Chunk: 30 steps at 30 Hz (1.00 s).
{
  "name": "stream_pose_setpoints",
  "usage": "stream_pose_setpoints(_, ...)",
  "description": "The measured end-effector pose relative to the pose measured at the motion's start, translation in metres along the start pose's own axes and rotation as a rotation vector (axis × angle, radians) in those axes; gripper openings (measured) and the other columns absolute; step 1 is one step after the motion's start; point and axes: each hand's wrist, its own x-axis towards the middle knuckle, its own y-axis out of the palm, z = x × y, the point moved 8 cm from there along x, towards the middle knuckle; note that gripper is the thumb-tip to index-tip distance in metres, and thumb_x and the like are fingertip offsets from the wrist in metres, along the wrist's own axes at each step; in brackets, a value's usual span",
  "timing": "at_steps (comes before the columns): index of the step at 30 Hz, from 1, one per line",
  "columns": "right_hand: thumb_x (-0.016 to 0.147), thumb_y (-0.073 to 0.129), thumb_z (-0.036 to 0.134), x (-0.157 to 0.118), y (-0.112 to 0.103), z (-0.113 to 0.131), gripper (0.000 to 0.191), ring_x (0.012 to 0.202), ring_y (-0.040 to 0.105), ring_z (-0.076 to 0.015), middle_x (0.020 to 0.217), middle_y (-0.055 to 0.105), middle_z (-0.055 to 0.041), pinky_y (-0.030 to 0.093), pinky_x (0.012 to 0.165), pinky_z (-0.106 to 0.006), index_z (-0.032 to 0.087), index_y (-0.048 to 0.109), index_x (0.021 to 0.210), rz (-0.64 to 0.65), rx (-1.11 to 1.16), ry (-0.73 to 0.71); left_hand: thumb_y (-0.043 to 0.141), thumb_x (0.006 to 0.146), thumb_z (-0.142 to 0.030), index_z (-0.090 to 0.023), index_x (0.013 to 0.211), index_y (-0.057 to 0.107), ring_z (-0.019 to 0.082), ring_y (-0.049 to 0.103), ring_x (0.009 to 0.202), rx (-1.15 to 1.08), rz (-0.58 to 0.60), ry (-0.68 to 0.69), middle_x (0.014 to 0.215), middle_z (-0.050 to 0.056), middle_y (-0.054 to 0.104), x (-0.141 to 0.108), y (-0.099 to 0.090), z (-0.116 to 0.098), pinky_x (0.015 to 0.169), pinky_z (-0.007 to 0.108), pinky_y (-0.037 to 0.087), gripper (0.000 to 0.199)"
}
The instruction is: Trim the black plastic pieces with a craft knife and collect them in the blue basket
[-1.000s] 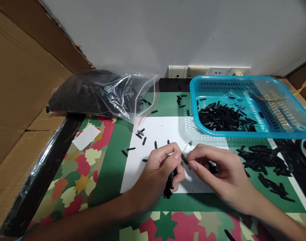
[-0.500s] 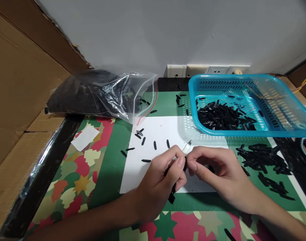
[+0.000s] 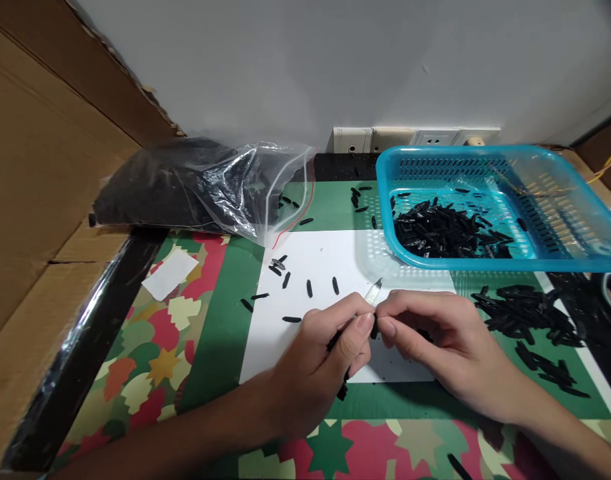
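Above the white sheet [image 3: 270,347], my left hand [image 3: 330,360] is closed around black pieces, some of which show below its fingers. My right hand [image 3: 430,340] pinches a small black piece [image 3: 374,327] at its fingertips, and the left thumb and forefinger meet it from the other side. A pointed, whitish tool tip [image 3: 374,292] shows just beyond the fingertips; the rest of it is hidden. Several loose black pieces [image 3: 309,288] lie on the sheet to the left of my hands.
A blue basket [image 3: 485,265] with many black pieces stands at the back right. In front of it lies a pile of black pieces [image 3: 528,313]. A clear zip bag [image 3: 185,193] full of black material lies at the back left, beside cardboard [image 3: 40,133].
My fingertips have shifted slightly, and the small black piece between them has moved a little to the right. The loose pieces, bag and basket have stayed in place.
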Motion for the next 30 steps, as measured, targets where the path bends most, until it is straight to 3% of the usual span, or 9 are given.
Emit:
stream_pose_setpoints(8, 0.110, 0.058, 0.028, 0.000, -0.004, 0.009, 0.027, 0.067, 0.055, -0.0131, 0.074, 0.065, 0.0002, 0.040, 0.063, -0.027, 0.021, 0.082, 0.099, 0.025, -0.151, -0.103, 0.032, 0.116, -0.042, -0.024, 0.084, 0.045, 0.010, 0.038, 0.057, 0.261, 0.038, 0.045, 0.065, -0.007, 0.043, -0.002, 0.000, 0.001, 0.062, 0.030, 0.031, 0.039)
stream_pose_setpoints(16, 0.091, 0.063, 0.008, -0.004, -0.001, 0.011, 0.034, 0.056, 0.039, -0.0102, 0.061, 0.047, 0.0027, 0.029, 0.052, -0.027, 0.018, 0.063, 0.059, -0.128, -0.209, -0.164, 0.033, 0.115, -0.036, -0.024, 0.086, 0.045, 0.012, 0.038, 0.057, 0.433, 0.091, 0.120, 0.067, -0.007, 0.040, -0.001, 0.005, -0.004, 0.062, 0.032, 0.027, 0.034)
stream_pose_setpoints(20, 0.087, 0.064, 0.007, -0.004, -0.001, 0.011, 0.032, 0.055, 0.037, -0.0094, 0.060, 0.043, 0.0038, 0.029, 0.050, -0.026, 0.018, 0.061, 0.057, -0.160, -0.180, -0.161, 0.035, 0.115, -0.037, -0.024, 0.084, 0.045, 0.011, 0.040, 0.056, 0.314, 0.104, 0.101, 0.065, -0.007, 0.041, 0.000, 0.005, -0.004, 0.061, 0.030, 0.030, 0.035)
stream_pose_setpoints(26, 0.085, 0.067, 0.008, -0.005, -0.005, 0.005, 0.019, 0.058, 0.041, -0.0102, 0.063, 0.051, 0.0026, 0.033, 0.052, -0.025, 0.017, 0.072, 0.069, -0.200, -0.098, -0.107, 0.043, 0.113, -0.048, -0.022, 0.091, 0.053, 0.009, 0.041, 0.054, -0.201, 0.132, -0.075, 0.062, -0.006, 0.050, 0.002, 0.009, -0.002, 0.055, 0.024, 0.034, 0.035)
stream_pose_setpoints(30, 0.087, 0.068, 0.012, -0.002, -0.007, 0.004, 0.014, 0.057, 0.048, -0.0110, 0.063, 0.059, 0.0011, 0.039, 0.051, -0.023, 0.017, 0.075, 0.076, -0.231, -0.011, -0.083, 0.046, 0.112, -0.049, -0.023, 0.097, 0.053, 0.008, 0.041, 0.048, -0.397, 0.169, -0.159, 0.058, -0.008, 0.049, 0.002, 0.014, 0.001, 0.051, 0.022, 0.033, 0.032)
